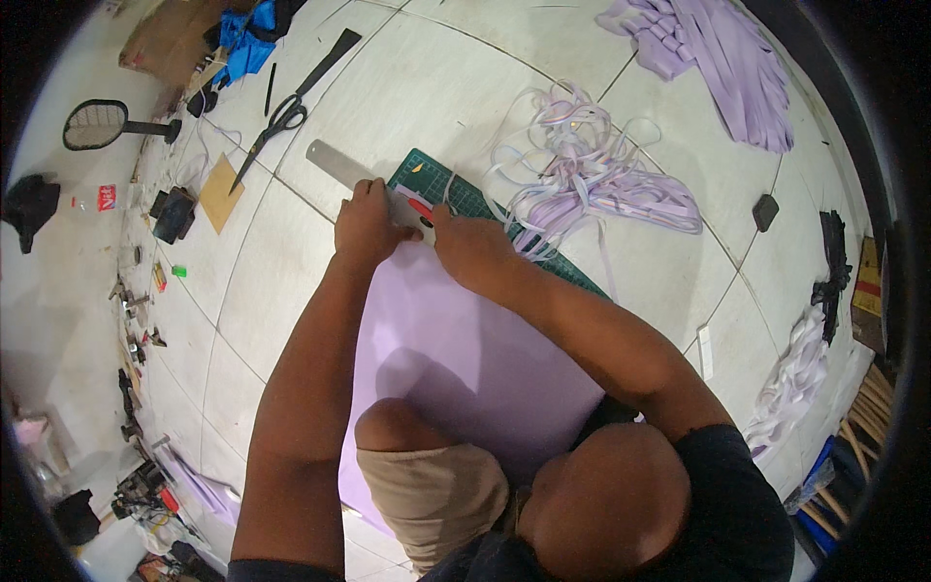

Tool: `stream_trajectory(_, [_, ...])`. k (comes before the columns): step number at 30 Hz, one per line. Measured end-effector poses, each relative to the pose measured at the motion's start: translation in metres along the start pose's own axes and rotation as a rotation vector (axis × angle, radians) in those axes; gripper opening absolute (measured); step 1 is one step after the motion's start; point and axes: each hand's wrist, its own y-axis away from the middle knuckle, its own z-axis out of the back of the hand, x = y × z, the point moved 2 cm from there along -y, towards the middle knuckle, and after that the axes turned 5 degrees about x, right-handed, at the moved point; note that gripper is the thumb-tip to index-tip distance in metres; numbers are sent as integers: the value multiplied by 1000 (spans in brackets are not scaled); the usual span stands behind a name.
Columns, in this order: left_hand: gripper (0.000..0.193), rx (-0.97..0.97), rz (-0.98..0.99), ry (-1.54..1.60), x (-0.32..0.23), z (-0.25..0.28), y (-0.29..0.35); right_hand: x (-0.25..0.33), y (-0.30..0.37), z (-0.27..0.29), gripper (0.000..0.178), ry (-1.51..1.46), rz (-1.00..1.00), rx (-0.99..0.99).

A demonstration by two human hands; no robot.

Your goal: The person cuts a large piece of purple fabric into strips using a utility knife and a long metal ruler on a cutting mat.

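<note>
My left hand (365, 229) presses a metal ruler (335, 162) down over the green cutting mat (464, 194), fingers bent over it and thumb stretched toward the right. My right hand (477, 254) is closed around a red-handled utility knife (419, 208) just beside the ruler; its blade is hidden. A large lilac sheet (475, 335) runs from under my hands back toward my bent knee, its far end on the mat. Right of the mat lies a tangled heap of thin lilac and white strips (621, 199), some of it over the mat's edge.
Black scissors (281, 118) lie on the white tiled floor at the far left, their tip on a tan card (223, 192). A bundle of wider lilac strips (727, 68) lies far right. Small tools line the left wall; a racket-shaped swatter (97, 124) is there too.
</note>
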Motion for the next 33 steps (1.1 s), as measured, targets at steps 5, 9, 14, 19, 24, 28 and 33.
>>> stream_trajectory(5, [92,52,54,-64,-2,3,-2,8,-6,14,21,-99,-23,65])
stream_trajectory(9, [88,106,60,-134,-12,9,-2,-17,33,22,25,-130,-36,172])
stream_trajectory(14, [90,174,90,-184,-12,11,-10,-46,119,47,26,-69,-201,422])
stream_trajectory(19, [91,182,130,-116,-7,9,-12,-64,179,61,24,-43,-303,557])
stream_trajectory(24, [85,144,85,-21,-10,6,-11,-76,195,83,23,41,-321,569])
stream_trajectory(28, [58,142,85,-12,-5,6,-26,-79,188,98,24,-202,-172,185])
stream_trajectory(33, [38,31,189,-59,-24,-3,-33,-95,171,50,26,-321,-156,32])
